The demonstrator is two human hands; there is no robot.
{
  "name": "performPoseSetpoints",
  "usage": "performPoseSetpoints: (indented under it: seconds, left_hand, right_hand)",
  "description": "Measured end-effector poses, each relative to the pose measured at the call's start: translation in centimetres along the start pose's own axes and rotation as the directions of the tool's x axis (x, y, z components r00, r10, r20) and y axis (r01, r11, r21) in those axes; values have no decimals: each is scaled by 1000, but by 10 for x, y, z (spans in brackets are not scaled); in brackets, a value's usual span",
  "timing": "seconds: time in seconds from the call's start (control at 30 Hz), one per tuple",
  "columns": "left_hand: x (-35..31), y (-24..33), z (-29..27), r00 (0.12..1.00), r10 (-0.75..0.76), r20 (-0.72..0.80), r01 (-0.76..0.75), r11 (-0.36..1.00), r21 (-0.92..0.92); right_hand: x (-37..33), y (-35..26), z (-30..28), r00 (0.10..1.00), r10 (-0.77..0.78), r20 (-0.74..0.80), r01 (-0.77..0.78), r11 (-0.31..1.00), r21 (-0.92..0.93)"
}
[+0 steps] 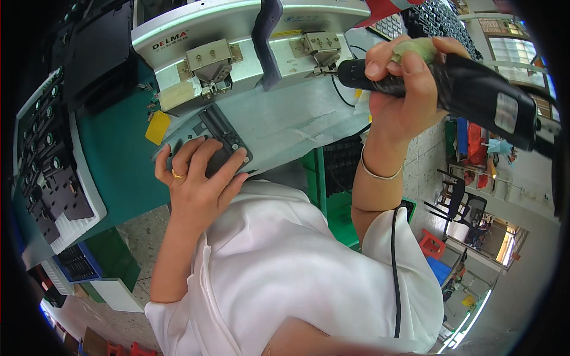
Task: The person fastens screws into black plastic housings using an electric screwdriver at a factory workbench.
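My right hand is raised and closed around a black electric screwdriver, with a pale green wrap under its fingers. The driver's nose points left, its tip at the outlet of the right screw feeder. Low on the bench, my left hand spreads its bent fingers across a dark grey plastic part and holds it down. Palm and fingers hide much of that part. Beyond it stands the left screw feeder, touched by neither hand.
A white tray with several black parts stands at the left, near a black bin. A yellow tag lies by the left feeder. Between the feeders rises a dark divider. Below the bench edge is a green crate.
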State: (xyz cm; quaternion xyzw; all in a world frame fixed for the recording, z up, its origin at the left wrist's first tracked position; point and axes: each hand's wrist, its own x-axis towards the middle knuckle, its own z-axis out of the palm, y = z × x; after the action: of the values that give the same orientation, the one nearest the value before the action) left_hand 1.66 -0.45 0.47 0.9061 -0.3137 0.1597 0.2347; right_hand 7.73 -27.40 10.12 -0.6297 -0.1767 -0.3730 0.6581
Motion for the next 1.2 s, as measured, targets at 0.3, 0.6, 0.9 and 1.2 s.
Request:
performPoseSetpoints:
  seconds: [0.3,0.6,0.9,1.2]
  left_hand:
    - [0,1,1,1000,-8,0,8,1000,-5]
    - [0,1,3,1000,-12,-2,12,1000,-11]
    - [0,0,3,1000,-7,-9,7,1000,-9]
    - [-1,0,2,1000,-12,-4,12,1000,-4]
  right_hand:
    - [-1,0,1,990,-9,-143,34,985,172]
    - [-2,9,-3,986,-10,-168,44,978,202]
    - [-2,7,-5,994,-23,-105,37,991,132]
    - [0,13,-13,999,-52,5,52,992,115]
